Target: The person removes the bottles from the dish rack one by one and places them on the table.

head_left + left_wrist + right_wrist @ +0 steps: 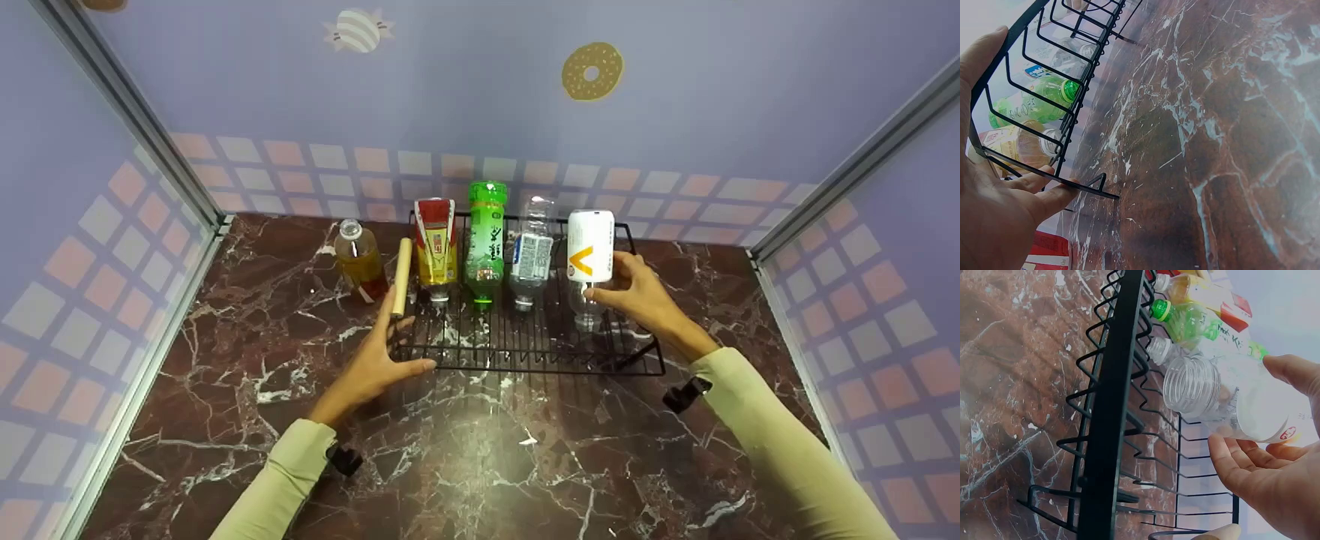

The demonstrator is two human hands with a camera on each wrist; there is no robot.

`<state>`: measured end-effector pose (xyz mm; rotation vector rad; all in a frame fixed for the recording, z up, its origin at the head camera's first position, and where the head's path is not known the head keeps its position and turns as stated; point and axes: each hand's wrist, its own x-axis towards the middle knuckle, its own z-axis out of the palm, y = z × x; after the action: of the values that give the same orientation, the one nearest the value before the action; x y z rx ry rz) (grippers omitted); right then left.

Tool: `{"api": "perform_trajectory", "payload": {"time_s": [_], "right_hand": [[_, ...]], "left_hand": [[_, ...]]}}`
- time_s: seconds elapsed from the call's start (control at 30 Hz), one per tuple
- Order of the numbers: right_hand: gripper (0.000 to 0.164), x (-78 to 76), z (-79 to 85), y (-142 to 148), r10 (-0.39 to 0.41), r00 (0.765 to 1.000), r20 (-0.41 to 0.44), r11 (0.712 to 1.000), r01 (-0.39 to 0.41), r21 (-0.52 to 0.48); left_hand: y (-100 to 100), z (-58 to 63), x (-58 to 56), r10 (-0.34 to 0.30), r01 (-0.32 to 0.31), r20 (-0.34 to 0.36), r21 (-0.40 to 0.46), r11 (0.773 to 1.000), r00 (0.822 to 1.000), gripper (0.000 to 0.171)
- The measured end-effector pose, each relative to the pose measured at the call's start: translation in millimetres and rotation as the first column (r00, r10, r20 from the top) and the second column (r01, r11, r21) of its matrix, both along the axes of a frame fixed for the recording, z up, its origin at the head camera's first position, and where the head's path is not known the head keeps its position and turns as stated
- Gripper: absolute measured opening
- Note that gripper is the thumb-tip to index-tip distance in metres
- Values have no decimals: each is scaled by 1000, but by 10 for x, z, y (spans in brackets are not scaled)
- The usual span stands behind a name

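Pale sleeves [780, 431]: closest to the camera, over a dark, white-veined counter [480, 487].
White-labelled bottle [591, 246]: tilted at the right end of the black wire rack [1111, 399], neck toward the person; whether wires bear it, I cannot tell.
Right hand [643, 296]: pinches the bottle's body between thumb and fingers.
Left hand [376, 366]: thumb and fingers spread, touching the rack's near left corner, close to a pale yellow bar [403, 277].
Bottle's handling: it looks empty, so probably light; thin walls should give under a squeeze, and the smooth surface may slip. Unlikely to break.
Bottle's hold: around the body, below the neck, seems surest.
Rack's handling: stiff and open; the front rail or a corner should suit the fingers.
Bottle's looks: clear plastic, bare threaded mouth without a cap, white wrap with an orange V-shaped mark.
Rack's row: a red-and-yellow bottle [436, 244], a green bottle [487, 240] and a clear bottle [532, 259], all necks toward the person.
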<state>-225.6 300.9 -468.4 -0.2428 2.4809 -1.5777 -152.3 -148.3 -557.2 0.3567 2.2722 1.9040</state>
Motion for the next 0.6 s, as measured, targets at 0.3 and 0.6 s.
{"api": "perform_trajectory", "payload": {"time_s": [0.3, 0.6], "right_hand": [[82, 95, 77, -8, 6, 999, -32, 1000, -6, -6], [84, 183, 79, -27, 1, 998, -68, 1000, -2, -13]], "left_hand": [[-2, 22, 2, -3, 3, -6, -9, 1000, 1000, 142], [-4, 1, 6, 0, -1, 15, 18, 1000, 1000, 143]]}}
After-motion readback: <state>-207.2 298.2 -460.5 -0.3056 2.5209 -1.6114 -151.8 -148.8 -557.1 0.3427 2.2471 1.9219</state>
